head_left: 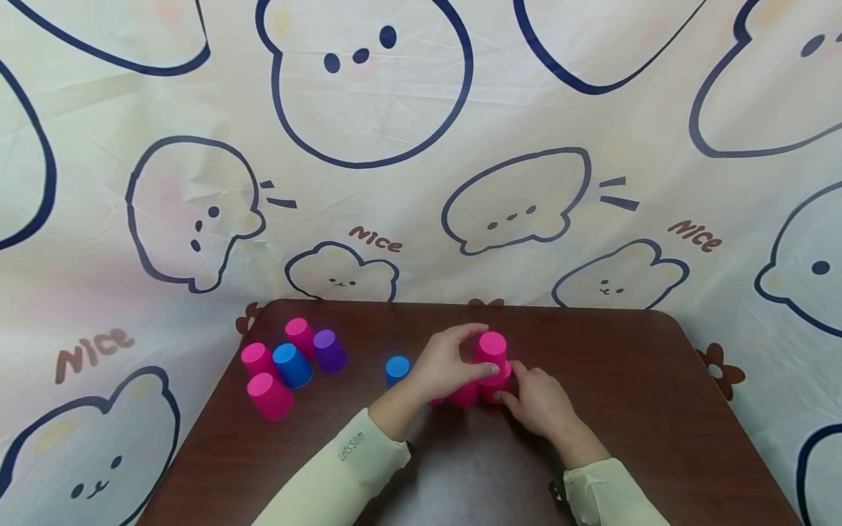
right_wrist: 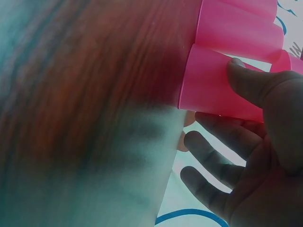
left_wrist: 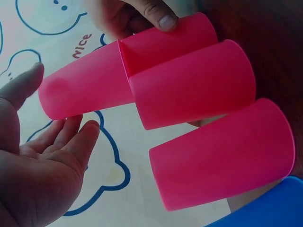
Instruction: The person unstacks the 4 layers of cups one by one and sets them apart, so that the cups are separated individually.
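Observation:
A pink cup (head_left: 492,346) stands upside down on top of a row of pink cups. My left hand (head_left: 442,369) surrounds this upper cup, thumb and fingers spread; in the left wrist view gaps show beside the thumb, and whether a fingertip touches is unclear. My right hand (head_left: 542,404) holds the row's right-end pink cup (right_wrist: 213,80), thumb on one side and a finger on the other. Beside it come a middle pink cup (left_wrist: 194,85) and another pink cup (left_wrist: 222,156), set slightly apart. In the head view my left hand partly hides the row.
A blue cup (head_left: 397,370) stands left of the row. Farther left is a cluster of upturned cups: several pink cups (head_left: 270,397), a blue cup (head_left: 292,365) and a purple cup (head_left: 330,351). Behind the brown table (head_left: 625,409) hangs a printed cloth (head_left: 421,197).

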`<action>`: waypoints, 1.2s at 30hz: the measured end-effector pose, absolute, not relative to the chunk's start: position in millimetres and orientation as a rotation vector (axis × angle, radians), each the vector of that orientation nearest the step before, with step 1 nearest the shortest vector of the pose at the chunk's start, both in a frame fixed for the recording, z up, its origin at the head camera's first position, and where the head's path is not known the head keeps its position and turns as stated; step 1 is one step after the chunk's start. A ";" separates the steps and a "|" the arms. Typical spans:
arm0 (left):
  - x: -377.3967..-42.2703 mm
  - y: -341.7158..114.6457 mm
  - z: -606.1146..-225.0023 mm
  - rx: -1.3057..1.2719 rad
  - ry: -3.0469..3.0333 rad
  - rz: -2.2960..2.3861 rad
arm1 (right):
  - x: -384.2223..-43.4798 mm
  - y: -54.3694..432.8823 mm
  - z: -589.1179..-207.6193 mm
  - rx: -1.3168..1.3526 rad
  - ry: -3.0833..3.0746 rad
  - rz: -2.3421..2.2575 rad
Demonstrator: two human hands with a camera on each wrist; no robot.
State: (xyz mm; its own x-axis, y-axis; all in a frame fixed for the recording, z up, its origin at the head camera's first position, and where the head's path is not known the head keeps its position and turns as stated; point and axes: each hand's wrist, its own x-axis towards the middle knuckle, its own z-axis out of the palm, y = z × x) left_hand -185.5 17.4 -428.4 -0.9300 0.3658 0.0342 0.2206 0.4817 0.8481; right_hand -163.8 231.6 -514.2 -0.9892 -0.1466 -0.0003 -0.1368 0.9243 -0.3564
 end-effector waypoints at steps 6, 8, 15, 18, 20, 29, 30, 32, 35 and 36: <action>-183.7 18.2 -430.1 0.506 2.585 1.465 | -163.7 231.1 -514.1 -0.217 3.054 -0.570; -182.7 16.6 -428.7 0.491 2.593 1.462 | -163.9 229.9 -513.8 -0.221 3.053 -0.571; -179.3 2.2 -422.1 0.428 2.617 1.485 | -163.2 227.8 -511.3 -0.208 3.039 -0.590; -179.0 -7.5 -419.1 0.445 2.641 1.499 | -163.0 228.6 -511.6 -0.194 3.041 -0.587; -178.8 -14.8 -418.2 0.465 2.665 1.499 | -163.1 229.2 -512.6 -0.197 3.045 -0.576; -172.9 -49.9 -414.7 0.429 2.716 1.555 | -161.9 232.3 -514.4 -0.226 3.056 -0.559; -171.8 -54.6 -414.4 0.417 2.712 1.574 | -161.6 232.4 -514.1 -0.232 3.059 -0.558; -168.7 -64.4 -413.4 0.362 2.692 1.614 | -161.5 232.5 -514.1 -0.245 3.066 -0.560; -161.8 -80.1 -412.6 0.246 2.669 1.663 | -160.8 231.8 -513.3 -0.259 3.072 -0.566; -159.7 -85.2 -412.5 0.205 2.675 1.664 | -160.7 231.5 -513.1 -0.258 3.070 -0.571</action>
